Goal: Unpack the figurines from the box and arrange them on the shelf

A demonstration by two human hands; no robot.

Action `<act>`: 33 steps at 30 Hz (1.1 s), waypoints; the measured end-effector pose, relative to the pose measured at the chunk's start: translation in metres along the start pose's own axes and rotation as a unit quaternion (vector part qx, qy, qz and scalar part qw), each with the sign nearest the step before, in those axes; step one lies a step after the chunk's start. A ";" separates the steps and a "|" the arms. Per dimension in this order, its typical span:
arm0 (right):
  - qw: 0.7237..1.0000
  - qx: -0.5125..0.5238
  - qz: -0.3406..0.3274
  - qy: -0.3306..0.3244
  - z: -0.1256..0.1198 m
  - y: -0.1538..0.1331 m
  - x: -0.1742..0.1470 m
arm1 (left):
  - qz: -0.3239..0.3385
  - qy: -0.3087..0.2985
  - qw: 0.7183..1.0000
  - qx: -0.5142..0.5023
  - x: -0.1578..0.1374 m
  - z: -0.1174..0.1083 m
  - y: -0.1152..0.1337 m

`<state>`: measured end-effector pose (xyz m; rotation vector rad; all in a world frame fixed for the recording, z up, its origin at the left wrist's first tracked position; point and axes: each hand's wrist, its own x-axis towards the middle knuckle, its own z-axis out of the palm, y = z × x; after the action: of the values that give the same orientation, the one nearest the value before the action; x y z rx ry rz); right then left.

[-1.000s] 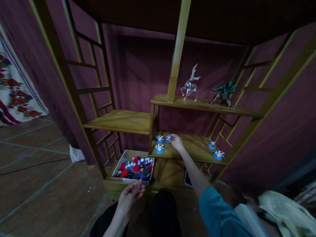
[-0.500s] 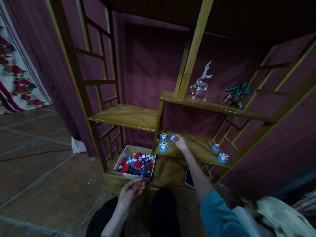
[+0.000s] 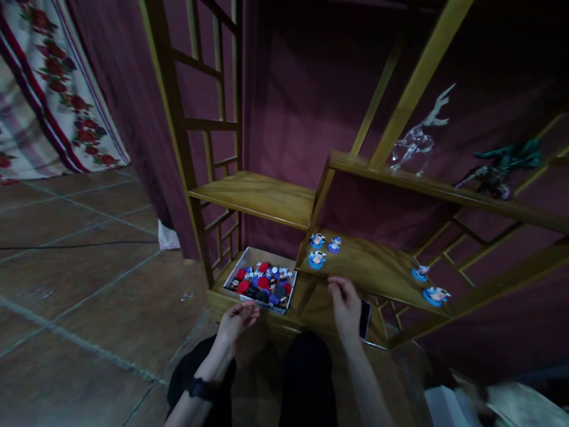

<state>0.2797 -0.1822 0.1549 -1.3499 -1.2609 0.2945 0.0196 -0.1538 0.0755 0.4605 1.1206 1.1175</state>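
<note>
My right hand (image 3: 345,302) hangs in front of the small shelf (image 3: 373,267), its fingers loosely bent and apart, with nothing visible in them. A purple-based figurine (image 3: 334,245) stands upright on that shelf, beside two blue-based figurines (image 3: 317,260) at its left end. Two more blue-based figurines (image 3: 435,295) are at the right end. My left hand (image 3: 239,323) is at the front edge of an open box (image 3: 235,267), fingers loosely bent and seemingly holding nothing. Jumbled in the box are several figurines (image 3: 264,283) with red, blue and dark bases.
A clear deer ornament (image 3: 415,145) and a dark green figure (image 3: 502,169) stand on the upper shelf. A phone-like dark object (image 3: 364,320) lies below the small shelf. Wooden posts (image 3: 173,124) frame the unit. A dark cable (image 3: 89,245) crosses the floor at left.
My right hand has let go of the purple-based figurine on the shelf and pulled back down towards me. My left hand stays near the box. The view has swung left.
</note>
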 end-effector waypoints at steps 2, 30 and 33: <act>0.993 0.028 0.021 -0.112 0.024 0.003 -0.035 | 0.006 0.012 1.000 -0.006 0.011 -0.005 0.003; 0.878 -0.406 0.042 -0.249 0.264 0.165 0.023 | -0.058 -0.013 0.996 -0.060 0.169 -0.022 0.042; 0.865 -0.425 0.032 -0.266 0.262 0.163 0.022 | -0.058 -0.019 0.996 -0.070 0.170 -0.020 0.049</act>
<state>0.1592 0.0277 -0.0383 -2.1596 -1.9354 0.1539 -0.0198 0.0120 0.0249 0.3023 1.0157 1.0736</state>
